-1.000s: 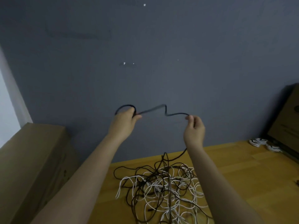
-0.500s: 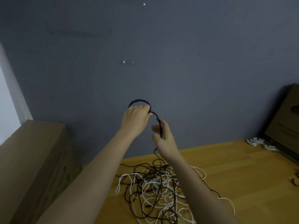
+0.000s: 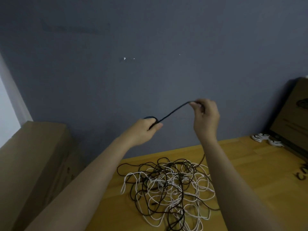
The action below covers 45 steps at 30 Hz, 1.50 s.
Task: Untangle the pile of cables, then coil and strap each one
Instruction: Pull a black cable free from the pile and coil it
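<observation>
While one black cable (image 3: 173, 112) spans two raised hands, left hand (image 3: 144, 129) grips its small loop, right hand (image 3: 205, 116) pinches it; one black-and-white cable pile (image 3: 168, 187) lies on one wooden table (image 3: 241, 164) beneath.

To my right, the cardboard box (image 3: 293, 114) carries a dark oval logo and lines of print, too blurred to read. Lower right, large dark letters (image 3: 302, 175) are cut off; I can't make them out.

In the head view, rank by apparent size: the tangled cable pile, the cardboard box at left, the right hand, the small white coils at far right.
1. Cardboard box, though nearer the camera
2. Cable pile
3. Right hand
4. White coils, farther away
</observation>
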Each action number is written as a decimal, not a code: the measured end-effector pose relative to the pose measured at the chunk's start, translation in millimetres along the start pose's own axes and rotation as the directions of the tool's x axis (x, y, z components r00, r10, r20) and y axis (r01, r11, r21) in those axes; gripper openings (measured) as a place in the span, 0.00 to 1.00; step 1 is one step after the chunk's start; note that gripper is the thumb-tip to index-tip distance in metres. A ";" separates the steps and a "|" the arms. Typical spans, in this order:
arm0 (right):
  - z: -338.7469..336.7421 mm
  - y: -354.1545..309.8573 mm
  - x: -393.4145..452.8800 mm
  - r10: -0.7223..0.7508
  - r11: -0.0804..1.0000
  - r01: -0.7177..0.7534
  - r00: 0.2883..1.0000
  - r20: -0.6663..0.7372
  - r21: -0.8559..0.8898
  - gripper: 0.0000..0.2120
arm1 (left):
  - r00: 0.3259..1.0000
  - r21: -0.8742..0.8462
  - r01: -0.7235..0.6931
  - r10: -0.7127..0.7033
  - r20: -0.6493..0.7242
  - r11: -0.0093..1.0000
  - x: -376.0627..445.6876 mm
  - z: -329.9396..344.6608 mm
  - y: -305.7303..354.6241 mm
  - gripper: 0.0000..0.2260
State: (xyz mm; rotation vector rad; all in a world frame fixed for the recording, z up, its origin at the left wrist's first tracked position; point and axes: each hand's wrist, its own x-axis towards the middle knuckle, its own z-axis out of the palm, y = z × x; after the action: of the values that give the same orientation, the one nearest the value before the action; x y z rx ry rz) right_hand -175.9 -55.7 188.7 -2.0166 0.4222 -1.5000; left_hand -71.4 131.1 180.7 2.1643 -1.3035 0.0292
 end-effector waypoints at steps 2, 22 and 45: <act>5.5 -4.7 12.4 0.097 0.990 -0.090 0.993 -0.061 0.109 0.04 | 0.997 -0.264 -0.014 0.034 0.072 0.964 -9.1 4.8 17.1 0.17; 22.6 10.4 -142.2 0.017 0.967 0.197 0.586 0.810 -0.163 0.09 | 0.969 -0.113 0.234 -0.222 0.104 0.966 -22.7 50.5 -41.8 0.12; 57.9 41.6 -217.1 0.184 0.955 -0.287 0.392 0.901 -0.071 0.09 | 0.936 -0.781 0.176 -0.348 -0.055 0.599 -57.5 83.1 -40.7 0.12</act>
State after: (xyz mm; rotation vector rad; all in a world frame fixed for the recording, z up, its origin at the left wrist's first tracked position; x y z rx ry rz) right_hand -186.1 50.6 -13.4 -2.2157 0.1395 -0.0791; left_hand -91.4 148.5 75.0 1.5096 -0.6556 -0.3617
